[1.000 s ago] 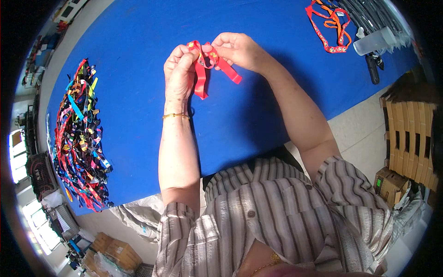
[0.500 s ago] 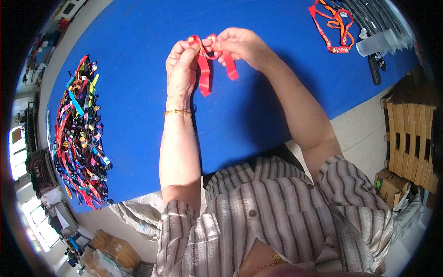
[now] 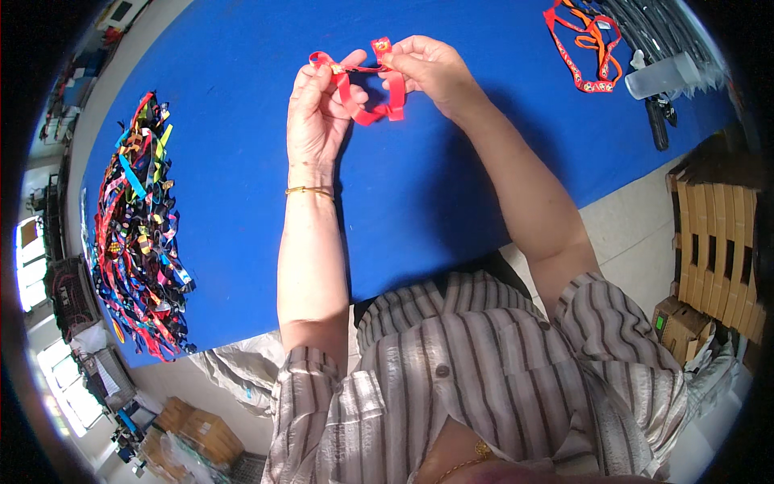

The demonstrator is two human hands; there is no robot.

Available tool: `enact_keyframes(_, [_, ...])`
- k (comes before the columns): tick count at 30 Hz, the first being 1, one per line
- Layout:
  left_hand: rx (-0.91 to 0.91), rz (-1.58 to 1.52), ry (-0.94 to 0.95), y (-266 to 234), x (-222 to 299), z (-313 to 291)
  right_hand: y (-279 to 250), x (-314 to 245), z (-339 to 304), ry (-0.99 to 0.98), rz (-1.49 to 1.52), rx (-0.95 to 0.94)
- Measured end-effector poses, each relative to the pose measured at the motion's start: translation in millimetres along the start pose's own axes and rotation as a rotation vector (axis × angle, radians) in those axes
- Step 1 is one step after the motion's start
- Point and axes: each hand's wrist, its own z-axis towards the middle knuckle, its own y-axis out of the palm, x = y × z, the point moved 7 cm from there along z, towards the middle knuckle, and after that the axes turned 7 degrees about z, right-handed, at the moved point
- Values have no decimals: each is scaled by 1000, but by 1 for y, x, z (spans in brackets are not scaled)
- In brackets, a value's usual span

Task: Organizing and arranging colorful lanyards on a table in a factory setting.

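A red patterned ribbon strap (image 3: 351, 103) is stretched between my two hands above the blue table, its lower part hanging in a loop. My left hand (image 3: 317, 105) pinches one side of it between thumb and fingers. On the other side, my right hand (image 3: 430, 74) grips the strap near an end that sticks up with a yellow print. A thin dark piece spans the gap between the hands; I cannot make out what it is.
On the left of the blue table (image 3: 242, 202) lies a long heap of multicoloured straps (image 3: 141, 242). At the far right are a red and orange strap harness (image 3: 592, 85), a translucent plastic piece (image 3: 663, 77) and a bundle of black straps (image 3: 645, 32). Cardboard (image 3: 717, 250) stands beyond the right edge.
My hands have moved slightly apart. The strap's two hanging tails now form a loop below, and one printed end points up at my right hand.
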Motion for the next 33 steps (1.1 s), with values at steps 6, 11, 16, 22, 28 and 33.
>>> enact_keyframes(6, [-127,-50,-32,9,-1,-4,4,1,-1,-4,-18,-3])
enact_keyframes(11, [-138,67,-29,0,-5,1,4,0,0,-64,17,-8])
enact_keyframes(16, [-72,132,-61,-5,-6,1,4,2,3,-95,35,-18])
enact_keyframes(22, [-96,51,-94,1,-6,-1,2,0,2,-103,-5,10])
enact_keyframes(28, [-167,-73,-102,1,-5,-1,1,-3,1,-105,-45,49])
enact_keyframes(33, [-227,-126,-112,2,-6,-1,1,-2,1,-102,-24,31])
